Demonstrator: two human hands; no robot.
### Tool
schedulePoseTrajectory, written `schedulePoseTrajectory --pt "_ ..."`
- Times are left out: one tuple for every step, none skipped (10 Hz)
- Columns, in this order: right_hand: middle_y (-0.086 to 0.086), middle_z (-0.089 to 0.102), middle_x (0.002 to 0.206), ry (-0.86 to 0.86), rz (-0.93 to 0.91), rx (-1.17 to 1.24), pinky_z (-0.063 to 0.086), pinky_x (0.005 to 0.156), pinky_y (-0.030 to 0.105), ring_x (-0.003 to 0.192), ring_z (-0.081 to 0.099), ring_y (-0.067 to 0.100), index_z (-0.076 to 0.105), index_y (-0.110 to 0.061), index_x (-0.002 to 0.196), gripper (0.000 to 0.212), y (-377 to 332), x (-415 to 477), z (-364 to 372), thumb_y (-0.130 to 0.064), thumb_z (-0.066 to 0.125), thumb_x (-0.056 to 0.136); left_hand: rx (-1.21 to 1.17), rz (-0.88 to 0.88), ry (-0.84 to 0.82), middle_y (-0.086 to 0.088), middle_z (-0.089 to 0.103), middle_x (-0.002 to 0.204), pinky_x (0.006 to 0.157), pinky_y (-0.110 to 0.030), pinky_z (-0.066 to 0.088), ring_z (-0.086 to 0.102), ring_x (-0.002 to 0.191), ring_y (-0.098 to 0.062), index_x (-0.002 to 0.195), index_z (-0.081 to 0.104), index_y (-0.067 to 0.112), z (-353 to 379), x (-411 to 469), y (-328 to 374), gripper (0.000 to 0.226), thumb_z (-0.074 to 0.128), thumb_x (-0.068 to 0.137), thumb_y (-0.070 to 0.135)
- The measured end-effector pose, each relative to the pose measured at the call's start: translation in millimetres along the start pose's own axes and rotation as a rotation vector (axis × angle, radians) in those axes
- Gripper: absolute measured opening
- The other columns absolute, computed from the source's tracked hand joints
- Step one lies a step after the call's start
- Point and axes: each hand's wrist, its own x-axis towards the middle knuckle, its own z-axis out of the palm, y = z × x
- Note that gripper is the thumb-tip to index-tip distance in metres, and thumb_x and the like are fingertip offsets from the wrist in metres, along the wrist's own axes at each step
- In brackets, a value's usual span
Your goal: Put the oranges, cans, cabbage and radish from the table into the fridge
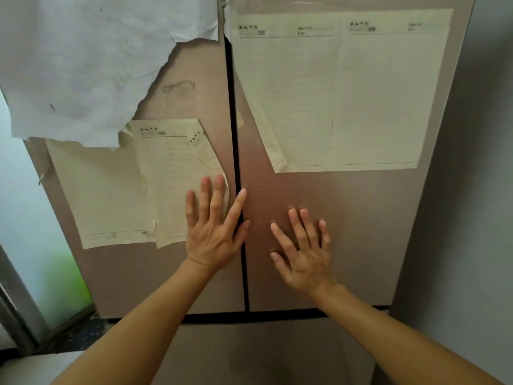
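Observation:
A brownish-pink fridge fills the view, its two upper doors closed with a dark seam between them. My left hand [213, 226] lies flat with fingers spread on the left door [116, 273], its index finger and thumb reaching the seam. On the right door [361, 232], my right hand [302, 248] presses flat, fingers straight. Neither hand holds anything. No oranges, cans, cabbage, radish or table are in sight.
Yellowed lined memo sheets [341, 93] are stuck on both doors, and a torn white paper [83, 56] covers the upper left. A lower drawer front [249, 351] sits below a horizontal gap. A frosted window [33, 218] is at the left, a grey wall [472, 190] at the right.

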Motion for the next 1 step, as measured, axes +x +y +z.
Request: schedulePoseTrajectory --pt "0.01 0.028 0.155 -0.031 0.154 0.252 0.024 0.113 0.053 0.144 0.024 0.025 0.05 -0.022 0.136 0.057 -10.5 11.3 -31.1 -0.035 0.066 0.083 -0.002 -0.013 0.012 -0.014 -0.001 0.16 0.114 -0.06 0.013 0.007 0.146 -0.038 0.148 0.028 0.021 -3.1 4.4 1.7 0.063 0.049 0.094 0.045"
